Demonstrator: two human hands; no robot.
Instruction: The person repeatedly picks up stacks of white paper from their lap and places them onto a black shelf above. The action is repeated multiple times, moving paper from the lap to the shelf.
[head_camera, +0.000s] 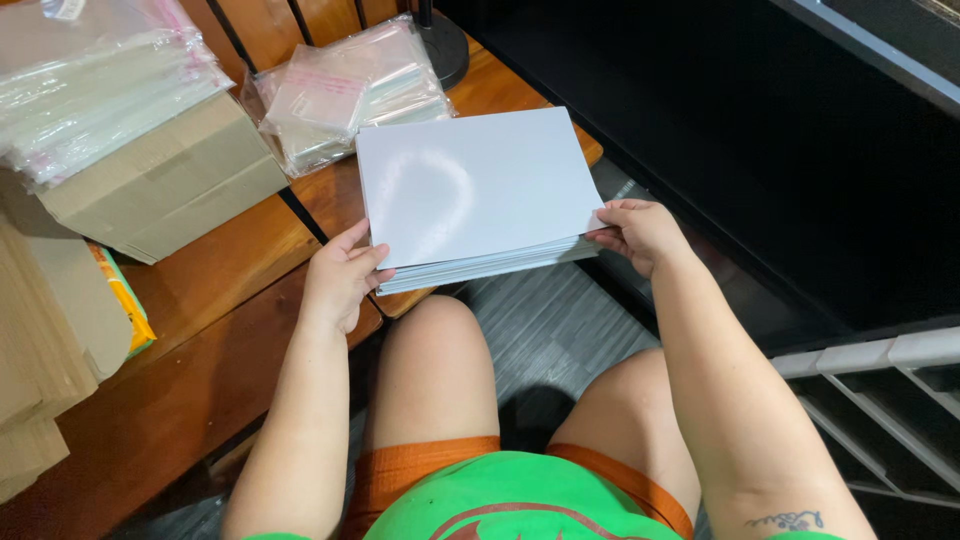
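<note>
The left hand (340, 278) grips the near left corner of a thick stack of glossy white rectangular sheets (470, 190), its thumb pressed on the top sheet and its fingers curled under the edge. The right hand (640, 232) holds the near right corner of the same stack, pinching the edge between thumb and fingertips. The stack lies tilted between both hands — its far part rests over the brown wooden slatted surface (210, 290), while its near edge juts past the surface's rim, above the person's bare knees. A bright patch of light reflects off the top sheet.

Just beyond the stack, touching its far left edge, lies a bundle of clear plastic sleeves with pink strips (345, 90). Further left, a larger pile of clear plastic bags (95, 85) sits on top of a plain brown cardboard box (165, 185). At the left edge of the view stand flattened brown cardboard pieces (35, 330), with a yellow and green packet (125, 300) wedged beside them. Behind the sleeves a round black stand base (445, 45) rests on the surface. Grey wood-look flooring (545, 325) shows below the knees — to the right, a large dark panel (780, 160) and a white metal rack (880, 385).
</note>
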